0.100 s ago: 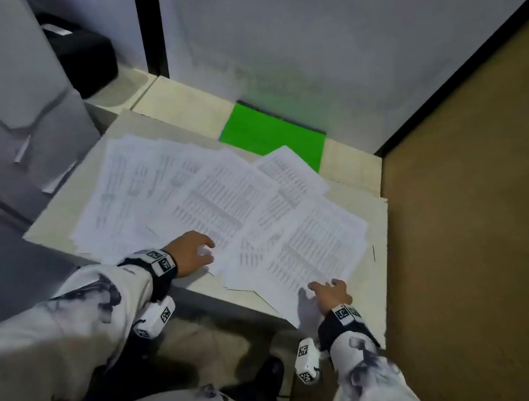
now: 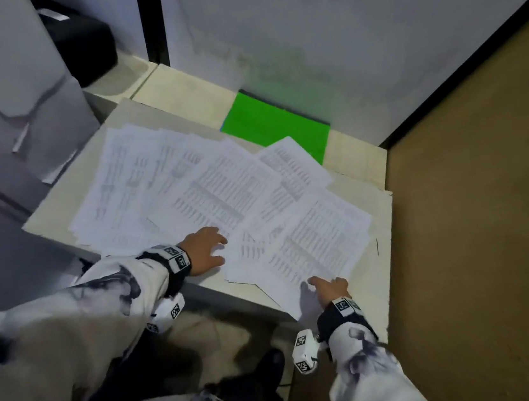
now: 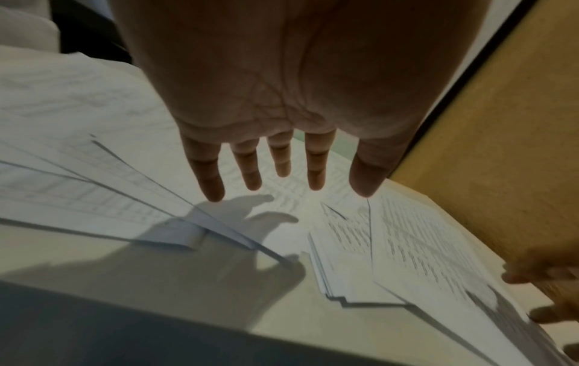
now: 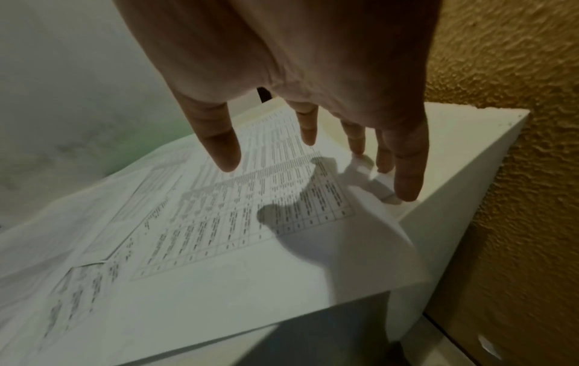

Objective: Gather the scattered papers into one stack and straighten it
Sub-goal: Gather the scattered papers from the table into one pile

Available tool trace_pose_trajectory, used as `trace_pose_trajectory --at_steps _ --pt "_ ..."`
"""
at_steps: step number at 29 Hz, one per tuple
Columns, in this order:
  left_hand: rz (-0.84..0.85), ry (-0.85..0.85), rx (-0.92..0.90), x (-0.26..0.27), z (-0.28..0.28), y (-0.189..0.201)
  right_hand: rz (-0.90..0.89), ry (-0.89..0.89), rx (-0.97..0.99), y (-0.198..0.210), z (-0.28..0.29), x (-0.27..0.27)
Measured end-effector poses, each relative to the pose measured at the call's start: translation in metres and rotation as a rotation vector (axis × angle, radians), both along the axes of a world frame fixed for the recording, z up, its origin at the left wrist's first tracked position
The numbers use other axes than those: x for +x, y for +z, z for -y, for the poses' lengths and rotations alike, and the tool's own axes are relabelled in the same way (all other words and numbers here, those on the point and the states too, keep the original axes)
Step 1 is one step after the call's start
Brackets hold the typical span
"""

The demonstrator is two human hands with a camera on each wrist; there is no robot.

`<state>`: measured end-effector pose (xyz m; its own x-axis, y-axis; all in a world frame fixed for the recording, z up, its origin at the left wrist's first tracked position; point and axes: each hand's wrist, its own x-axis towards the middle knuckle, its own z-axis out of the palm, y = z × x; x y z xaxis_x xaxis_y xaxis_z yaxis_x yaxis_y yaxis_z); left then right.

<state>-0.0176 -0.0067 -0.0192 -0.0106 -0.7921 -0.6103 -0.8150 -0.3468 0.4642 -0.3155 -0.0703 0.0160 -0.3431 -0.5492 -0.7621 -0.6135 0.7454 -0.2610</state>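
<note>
Hovering flat — left hand (image 2: 203, 251) and right hand (image 2: 330, 288) (fingers straight, empty) over papers (image 2: 223, 198).

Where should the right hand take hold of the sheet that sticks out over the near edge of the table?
Probably at the overhanging corner, coming from the near side with the thumb above and fingers below. That corner juts past the table edge, so its underside is free; the rest lies flat among the papers. The right hand is already there, fingers straight.
</note>
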Motion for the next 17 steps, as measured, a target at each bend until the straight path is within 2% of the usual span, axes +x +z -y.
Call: trace_pose_trajectory --at_steps 6,11,14,17 --pt "0.157 -0.186 0.048 -0.04 0.012 -0.012 -0.097 -0.035 0.024 -0.015 0.012 -0.005" --pt "0.27 -0.332 -0.041 -0.073 0.013 -0.021 -0.018 -0.147 -0.022 -0.034 0.023 -0.016" --pt "0.231 -0.285 -0.006 -0.097 0.013 -0.026 0.064 -0.204 -0.027 -0.041 0.026 -0.016" --pt "0.129 -0.119 -0.038 -0.116 0.014 -0.026 0.086 -0.177 -0.073 -0.039 0.018 -0.011"
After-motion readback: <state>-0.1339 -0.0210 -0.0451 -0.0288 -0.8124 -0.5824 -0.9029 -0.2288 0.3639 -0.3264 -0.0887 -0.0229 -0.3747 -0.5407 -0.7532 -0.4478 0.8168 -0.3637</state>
